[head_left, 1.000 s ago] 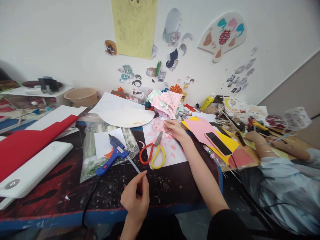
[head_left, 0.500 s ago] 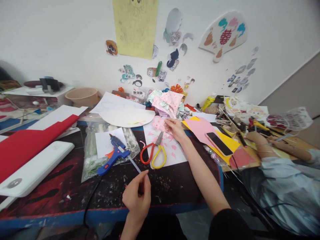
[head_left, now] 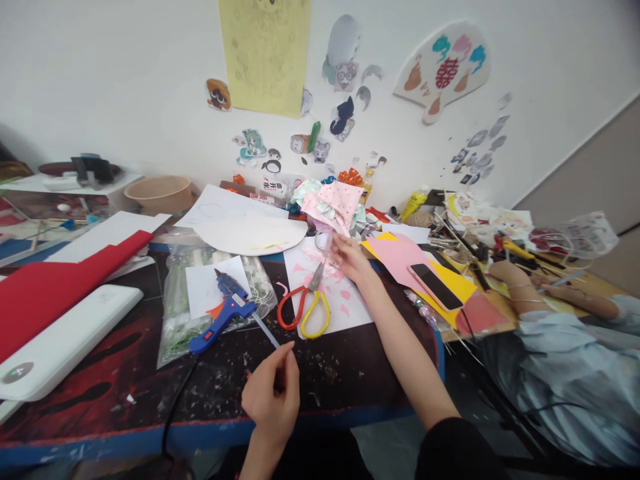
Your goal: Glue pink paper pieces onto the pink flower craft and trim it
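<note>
My right hand reaches over the white paper, its fingers closed on a clear round ring that looks like a roll of tape. Pink paper scraps lie below that hand. Scissors with one red and one yellow handle rest on the sheet, blades partly apart. Near the table's front, my left hand is closed with thumb and fingers together; whatever it holds is hidden. Just beyond its fingertips is the end of a glue stick in the blue hot glue gun.
A plastic bag lies under the glue gun. On the left are a red sheet and a white device. A phone rests on pink and yellow paper at right. Beyond it, another person's arm leans on the neighbouring table.
My right hand has raised the clear ring over the pink flower-shaped piece, which no longer shows as a whole. My left hand stays closed in nearly the same place. The view has shifted slightly.
</note>
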